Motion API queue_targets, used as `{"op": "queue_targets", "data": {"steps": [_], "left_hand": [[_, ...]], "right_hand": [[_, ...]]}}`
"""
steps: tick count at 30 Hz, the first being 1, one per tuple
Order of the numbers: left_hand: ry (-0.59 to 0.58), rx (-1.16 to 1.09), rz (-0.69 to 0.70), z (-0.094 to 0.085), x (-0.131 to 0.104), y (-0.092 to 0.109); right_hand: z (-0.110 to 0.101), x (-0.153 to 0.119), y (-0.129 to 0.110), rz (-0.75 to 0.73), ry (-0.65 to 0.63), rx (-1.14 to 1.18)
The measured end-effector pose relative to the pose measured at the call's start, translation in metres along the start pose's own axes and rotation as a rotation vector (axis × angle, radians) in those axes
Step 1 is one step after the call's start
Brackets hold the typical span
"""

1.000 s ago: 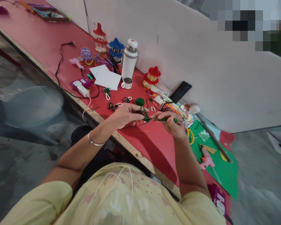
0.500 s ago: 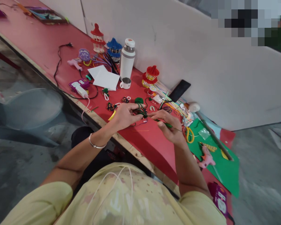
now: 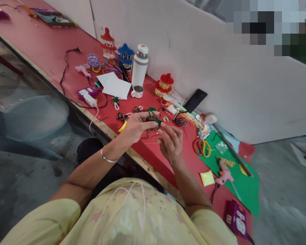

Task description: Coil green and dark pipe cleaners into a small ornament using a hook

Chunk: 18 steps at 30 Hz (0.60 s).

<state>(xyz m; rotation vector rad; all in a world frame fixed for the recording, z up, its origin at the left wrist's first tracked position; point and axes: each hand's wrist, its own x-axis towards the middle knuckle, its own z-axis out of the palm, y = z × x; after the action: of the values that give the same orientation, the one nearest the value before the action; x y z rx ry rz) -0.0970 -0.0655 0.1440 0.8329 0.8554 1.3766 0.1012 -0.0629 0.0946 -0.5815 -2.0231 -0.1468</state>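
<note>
Dark green cord (image 3: 154, 119) is looped round the fingers of my left hand (image 3: 137, 128), which pinches it above the red table. My right hand (image 3: 171, 140) meets it from the right, fingers closed at the cord's right end; a thin stick-like end shows below this palm, the rest of that tool being hidden. Behind the fingers lies a green ball of cord (image 3: 151, 109). Small knotted pieces with white beads (image 3: 121, 116) rest left of my hands, and a dark multicoloured ball (image 3: 181, 120) sits to the right.
A white bottle (image 3: 139, 66) and a small cup (image 3: 137, 92) stand behind. Farther right are a black phone (image 3: 197, 100), scissors (image 3: 206, 148), a green sheet (image 3: 247, 190) and a pink glue gun (image 3: 224, 173). White papers (image 3: 116, 86) lie at the left.
My right hand has moved left and turned more upright, its fingers now at the cord by my left fingertips. The scissors and a yellow square are now uncovered.
</note>
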Motion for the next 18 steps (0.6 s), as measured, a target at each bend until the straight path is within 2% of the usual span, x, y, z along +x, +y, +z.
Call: {"op": "queue_targets", "data": {"steps": [3, 6, 12, 16, 18], "left_hand": [[-0.097, -0.061, -0.125, -0.009, 0.002, 0.007], [-0.161, 0.006, -0.164, -0.019, 0.004, 0.013], [-0.140, 0.214, -0.084, -0.019, 0.004, 0.022], [-0.124, 0.326, -0.020, -0.017, 0.004, 0.023], [-0.146, 0.373, -0.005, -0.018, 0.005, 0.022]], "right_hand": [[0.002, -0.002, 0.008, 0.009, 0.037, 0.102], [-0.007, 0.006, 0.021, 0.017, -0.075, 0.204], [-0.028, 0.024, 0.031, 0.053, -0.300, 0.284], [-0.037, 0.031, 0.026, 0.075, -0.310, 0.340], [-0.042, 0.035, 0.022, 0.131, -0.315, 0.382]]}}
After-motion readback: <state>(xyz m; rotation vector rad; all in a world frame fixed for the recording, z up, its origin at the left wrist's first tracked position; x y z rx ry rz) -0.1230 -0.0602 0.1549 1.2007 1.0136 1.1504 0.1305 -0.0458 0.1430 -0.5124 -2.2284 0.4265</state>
